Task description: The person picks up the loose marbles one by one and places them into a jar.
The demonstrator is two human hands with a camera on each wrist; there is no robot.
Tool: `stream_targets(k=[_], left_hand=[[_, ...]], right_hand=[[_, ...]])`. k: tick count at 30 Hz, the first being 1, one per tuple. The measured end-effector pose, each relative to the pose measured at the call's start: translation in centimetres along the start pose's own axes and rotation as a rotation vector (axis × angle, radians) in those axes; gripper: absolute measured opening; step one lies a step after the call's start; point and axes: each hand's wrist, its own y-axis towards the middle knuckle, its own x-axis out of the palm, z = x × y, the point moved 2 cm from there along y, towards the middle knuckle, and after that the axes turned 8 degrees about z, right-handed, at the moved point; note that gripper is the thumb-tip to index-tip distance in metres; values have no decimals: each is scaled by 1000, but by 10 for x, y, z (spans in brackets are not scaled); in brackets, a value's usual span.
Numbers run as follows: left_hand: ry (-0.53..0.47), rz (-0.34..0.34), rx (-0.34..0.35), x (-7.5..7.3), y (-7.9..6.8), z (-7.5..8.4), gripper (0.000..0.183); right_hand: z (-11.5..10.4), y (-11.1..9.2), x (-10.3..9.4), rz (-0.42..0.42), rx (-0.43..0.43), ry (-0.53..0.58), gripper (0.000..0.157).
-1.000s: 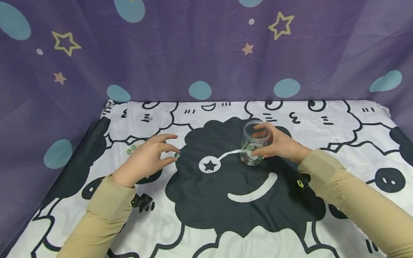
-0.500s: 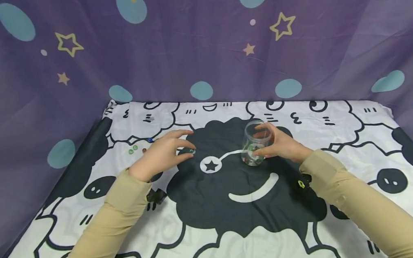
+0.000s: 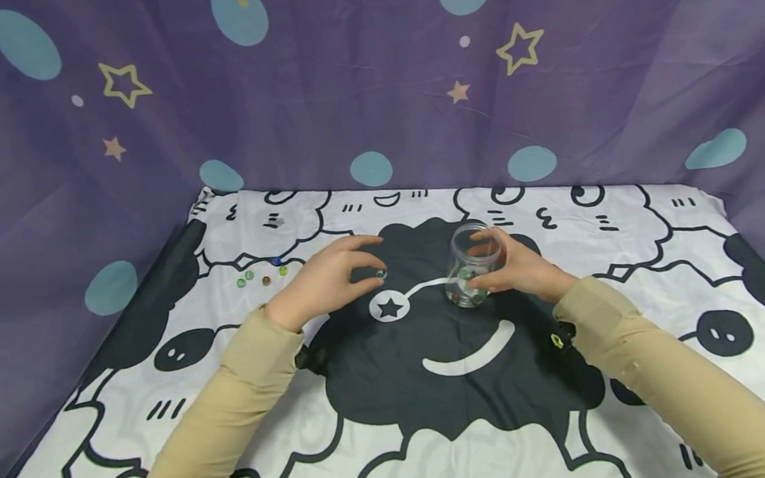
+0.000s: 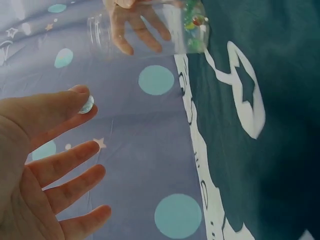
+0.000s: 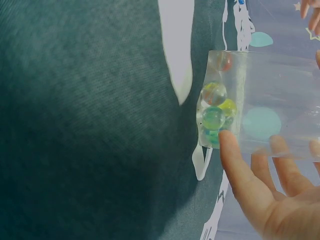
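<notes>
1. From my seat, the left hand pinches a small clear glass marble between thumb and index finger; the left wrist feed shows its other three fingers spread apart.
2. My right hand grips a clear, see-through cylindrical jar, the thumb on the near side and fingers curled round the back.
3. I read the jar as upright, its open mouth facing up. I cannot tell for certain whether its base touches the cloth.
4. The pinched marble is to the left of the jar and apart from it, outside the mouth.
5. On the right wrist feed I see several green, yellow and reddish marbles heaped at the jar's bottom.
6. Behind the left hand, I count a loose group on the cloth: two green marbles, one brown marble, one yellow marble and one blue marble.
7. Both arms wear tan long sleeves.
8. Beneath everything lies a black-and-white cartoon-printed cloth; beyond it hangs a purple fabric curtain with blue ovals and stars.
</notes>
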Motion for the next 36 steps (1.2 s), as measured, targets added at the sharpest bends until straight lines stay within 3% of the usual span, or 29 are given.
stream_targets(k=[36], left_hand=[[10,-9,74,11,49,35,21]], right_hand=[[0,1,0,8,12,2,79]])
